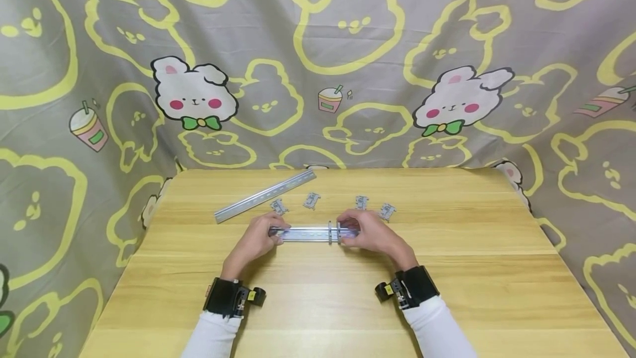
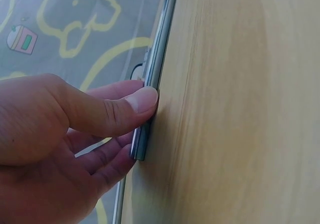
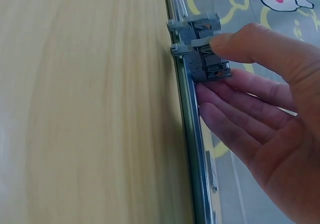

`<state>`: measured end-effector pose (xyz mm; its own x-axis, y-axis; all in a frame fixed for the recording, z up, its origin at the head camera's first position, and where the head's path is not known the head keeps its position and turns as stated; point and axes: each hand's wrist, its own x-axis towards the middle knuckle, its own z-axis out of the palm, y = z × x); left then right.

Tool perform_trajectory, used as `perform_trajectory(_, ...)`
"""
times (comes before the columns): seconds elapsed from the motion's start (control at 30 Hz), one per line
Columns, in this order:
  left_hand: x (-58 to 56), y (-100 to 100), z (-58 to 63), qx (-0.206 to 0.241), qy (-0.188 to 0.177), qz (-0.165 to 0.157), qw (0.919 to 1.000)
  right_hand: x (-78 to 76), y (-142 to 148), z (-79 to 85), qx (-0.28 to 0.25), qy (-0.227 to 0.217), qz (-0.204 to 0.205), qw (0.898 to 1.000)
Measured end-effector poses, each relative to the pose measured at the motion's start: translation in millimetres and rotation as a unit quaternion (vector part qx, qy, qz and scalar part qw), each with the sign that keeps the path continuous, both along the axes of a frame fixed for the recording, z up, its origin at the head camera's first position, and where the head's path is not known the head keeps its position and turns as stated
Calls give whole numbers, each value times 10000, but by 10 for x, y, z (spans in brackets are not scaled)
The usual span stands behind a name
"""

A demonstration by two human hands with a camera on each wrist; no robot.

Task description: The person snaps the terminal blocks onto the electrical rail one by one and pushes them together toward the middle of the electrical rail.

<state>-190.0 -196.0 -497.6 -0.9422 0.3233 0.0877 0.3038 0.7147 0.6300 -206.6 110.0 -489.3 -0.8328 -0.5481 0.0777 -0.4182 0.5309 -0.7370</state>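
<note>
Gray curtain fabric printed with yellow outlines, white rabbits in green bows and pink drink cups hangs behind and along both sides of a wood-grain bench under soft light.

Both forearms are slanting inward, wrists bending so the hands are facing each other. Left hand is pinching, thumb pressing on one side, fingers curling opposite. Right hand is also pinching, thumb angling across, fingers curving below it.
</note>
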Motion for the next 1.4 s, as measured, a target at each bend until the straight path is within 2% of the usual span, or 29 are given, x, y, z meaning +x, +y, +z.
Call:
perform_trajectory(0.17, -2, -1, -10, -37, -10, -5, 10000, -5, -63, 15, -80, -136, 57, 9999)
perform_trajectory(0.6, 4, -20, -26, 23, -6, 3, 10000, -27, -121, 5, -4, 15, 160, 9999)
perform_trajectory(0.83, 1, -28, -47, 54, 64, -29, 10000, -27, -44, 65, 131, -42, 158, 9998)
perform_trajectory(0.93, -6, -23, -41, 93, 121, -59, 9999, -71, 83, 127, 84, 1, -140, 9999)
perform_trajectory(1.0, -11, -18, -35, 107, 150, -84, 9998, -116, 205, 161, 128, 212, -492, 9985)
perform_trajectory(1.1, -12, -13, -27, 98, 168, -97, 9998, -183, 410, 174, 567, 654, -1165, 9894)
perform_trajectory(1.17, -11, -14, -22, 85, 135, -96, 9998, -217, 538, 158, 954, 790, -1486, 9811)
perform_trajectory(1.27, -9, -16, -13, 118, 132, -104, 9998, -254, 673, 110, 1357, 735, -1678, 9737)
perform_trajectory(1.4, -11, -22, -13, 145, 126, -143, 9997, -277, 747, 34, 1494, 562, -1666, 9730)
